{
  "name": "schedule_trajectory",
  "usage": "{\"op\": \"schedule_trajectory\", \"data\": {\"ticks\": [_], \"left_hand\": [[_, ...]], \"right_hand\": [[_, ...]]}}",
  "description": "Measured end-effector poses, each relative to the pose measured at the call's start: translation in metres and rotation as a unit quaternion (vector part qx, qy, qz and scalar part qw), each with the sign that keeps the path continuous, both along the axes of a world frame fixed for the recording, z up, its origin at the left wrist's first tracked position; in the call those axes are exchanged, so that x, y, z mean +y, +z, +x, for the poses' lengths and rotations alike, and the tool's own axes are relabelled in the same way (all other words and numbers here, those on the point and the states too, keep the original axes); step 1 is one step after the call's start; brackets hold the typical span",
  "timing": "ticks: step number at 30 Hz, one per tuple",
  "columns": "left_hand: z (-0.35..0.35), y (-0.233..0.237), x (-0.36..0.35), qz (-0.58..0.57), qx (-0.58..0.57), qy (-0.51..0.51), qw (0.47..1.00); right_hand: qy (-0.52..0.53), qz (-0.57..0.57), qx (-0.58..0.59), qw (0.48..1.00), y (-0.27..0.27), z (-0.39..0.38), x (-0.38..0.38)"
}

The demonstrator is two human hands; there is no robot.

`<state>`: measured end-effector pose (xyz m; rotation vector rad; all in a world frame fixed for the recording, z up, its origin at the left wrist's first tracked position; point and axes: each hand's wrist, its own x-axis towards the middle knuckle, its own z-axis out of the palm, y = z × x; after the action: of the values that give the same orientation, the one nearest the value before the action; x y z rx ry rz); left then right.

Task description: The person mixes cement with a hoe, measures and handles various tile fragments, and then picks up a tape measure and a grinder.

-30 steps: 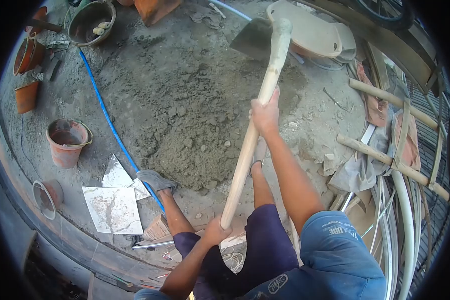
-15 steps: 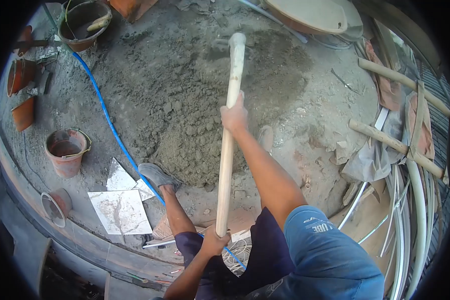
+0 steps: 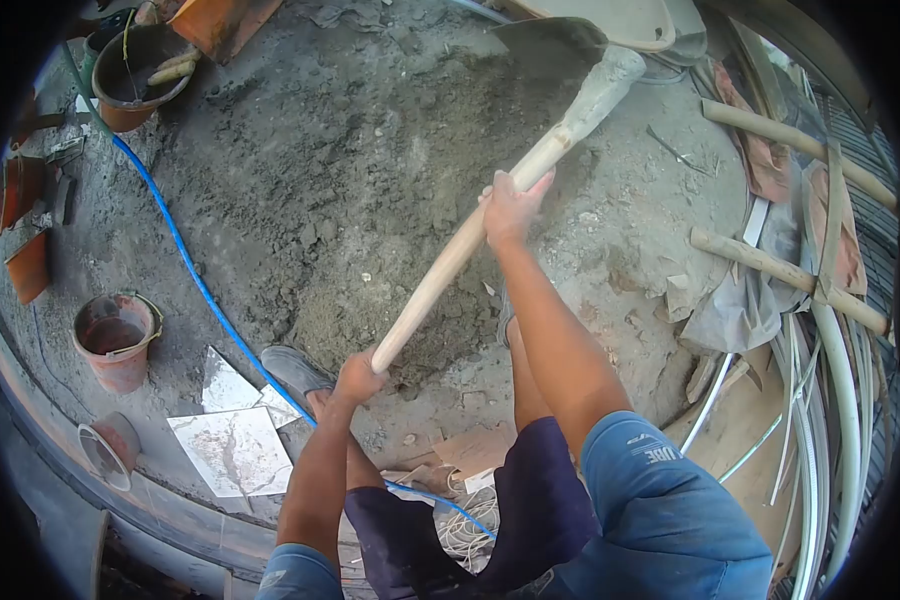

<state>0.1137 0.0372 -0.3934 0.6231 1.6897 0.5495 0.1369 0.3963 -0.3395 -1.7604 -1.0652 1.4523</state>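
Note:
Both my hands grip the long wooden handle of a hoe (image 3: 448, 264), held slantwise across my front. My left hand (image 3: 359, 380) is closed round the handle's near end. Farther up the shaft, my right hand (image 3: 516, 208) wraps round it below the head. The wide dark hoe blade (image 3: 553, 46) is at the top of the view, lifted over the far side of a pile of damp grey sand or mortar mix (image 3: 370, 220). My feet stand at the near edge of this pile.
A blue hose (image 3: 175, 225) runs along the left, past broken white tiles (image 3: 232, 452). Several buckets stand there, one reddish (image 3: 117, 340), one dark (image 3: 142, 80). At right lie bamboo poles (image 3: 790, 267) and bundled pale pipes (image 3: 840, 420). A big pale basin (image 3: 610, 20) is at the back.
The hoe has swung from nearly upright in view to a slant toward the upper right, its blade now visible. My left hand has moved up and forward; my right hand shifted right.

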Motion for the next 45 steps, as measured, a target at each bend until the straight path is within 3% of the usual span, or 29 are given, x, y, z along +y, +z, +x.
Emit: {"op": "schedule_trajectory", "data": {"ticks": [1,2,3,6,8,9,10,11,13,14,15,17,18,19,20,23,24,25,27,28,30,33,34,35,39,41,43,45], "left_hand": [[-0.008,-0.03,0.003,0.005,-0.005,-0.002,1.0],[-0.011,-0.041,0.008,-0.021,-0.081,0.037,0.996],[-0.002,-0.035,0.0,-0.032,-0.095,0.029,0.995],[0.025,0.011,-0.026,-0.059,-0.182,0.079,0.978],[0.051,0.062,-0.078,-0.152,-0.185,0.08,0.968],[0.044,0.117,-0.078,-0.092,-0.144,0.057,0.984],[0.054,0.145,-0.114,-0.241,-0.214,0.091,0.942],[0.048,0.201,-0.118,-0.187,-0.189,0.09,0.96],[0.062,0.28,-0.172,-0.231,-0.152,0.057,0.959],[0.07,0.315,-0.19,-0.26,-0.118,0.089,0.954],[0.08,0.331,-0.217,-0.26,-0.101,0.091,0.956],[0.086,0.341,-0.245,-0.291,-0.057,0.022,0.955],[0.075,0.331,-0.215,-0.291,0.004,-0.072,0.954],[0.065,0.309,-0.18,-0.286,0.062,-0.167,0.942],[0.067,0.27,-0.167,-0.186,0.154,-0.171,0.955],[0.041,0.171,-0.012,-0.008,0.294,-0.21,0.932],[0.025,0.15,0.047,0.053,0.36,-0.263,0.894],[0.022,0.117,0.084,0.042,0.357,-0.267,0.894],[0.015,0.066,0.127,0.068,0.386,-0.285,0.875],[0.014,0.062,0.121,0.069,0.376,-0.293,0.876],[-0.008,0.066,0.109,-0.051,0.313,-0.361,0.877],[-0.03,0.1,0.034,-0.102,0.289,-0.387,0.87],[-0.039,0.118,0.009,-0.118,0.292,-0.391,0.865],[-0.049,0.146,-0.012,-0.101,0.295,-0.374,0.873],[-0.092,0.268,-0.131,-0.184,0.317,-0.409,0.835],[-0.124,0.314,-0.208,-0.177,0.336,-0.421,0.823],[-0.151,0.351,-0.239,-0.177,0.327,-0.436,0.819],[-0.161,0.37,-0.254,-0.148,0.251,-0.43,0.855]], "right_hand": [[-0.016,-0.008,-0.032,0.999,-0.022,-0.007,0.009],[0.031,0.011,-0.151,0.988,-0.049,-0.014,0.021],[0.075,0.018,-0.274,0.959,-0.072,-0.006,0.018],[0.148,0.037,-0.356,0.922,-0.062,-0.007,-0.011],[0.18,-0.026,-0.301,0.936,-0.034,-0.004,-0.047],[0.185,-0.056,-0.275,0.942,-0.02,-0.001,-0.07],[0.196,-0.053,-0.279,0.938,-0.007,0.005,-0.1],[0.2,-0.086,-0.266,0.939,0.012,0.014,-0.131],[0.211,-0.128,-0.216,0.945,0.018,0.058,-0.217],[0.132,-0.331,-0.111,0.928,0.072,0.059,-0.223],[0.061,-0.337,-0.032,0.939,0.1,0.07,-0.237],[-0.065,-0.331,0.078,0.938,0.128,0.085,-0.226],[-0.12,-0.325,0.109,0.932,0.132,0.096,-0.208],[-0.16,-0.288,0.123,0.936,0.12,0.108,-0.182],[-0.166,-0.242,0.137,0.946,0.112,0.12,-0.145],[-0.223,-0.168,0.184,0.942,0.056,0.154,-0.016],[-0.224,-0.147,0.208,0.941,0.019,0.17,0.025],[-0.246,-0.143,0.266,0.921,-0.017,0.185,0.061],[-0.266,-0.115,0.231,0.929,-0.071,0.192,0.102],[-0.288,-0.139,0.189,0.928,-0.09,0.193,0.098],[-0.313,-0.186,0.136,0.921,-0.109,0.174,0.065],[-0.319,-0.283,0.089,0.9,-0.08,0.135,-0.012],[-0.329,-0.306,0.14,0.882,-0.102,0.133,-0.045],[-0.315,-0.309,0.153,0.884,-0.09,0.121,-0.078],[-0.323,-0.386,0.148,0.851,-0.013,0.068,-0.234],[-0.321,-0.41,0.137,0.843,0.059,0.05,-0.289],[-0.337,-0.396,0.155,0.84,0.114,0.048,-0.331],[-0.363,-0.303,0.158,0.867,0.161,0.066,-0.339]]}}
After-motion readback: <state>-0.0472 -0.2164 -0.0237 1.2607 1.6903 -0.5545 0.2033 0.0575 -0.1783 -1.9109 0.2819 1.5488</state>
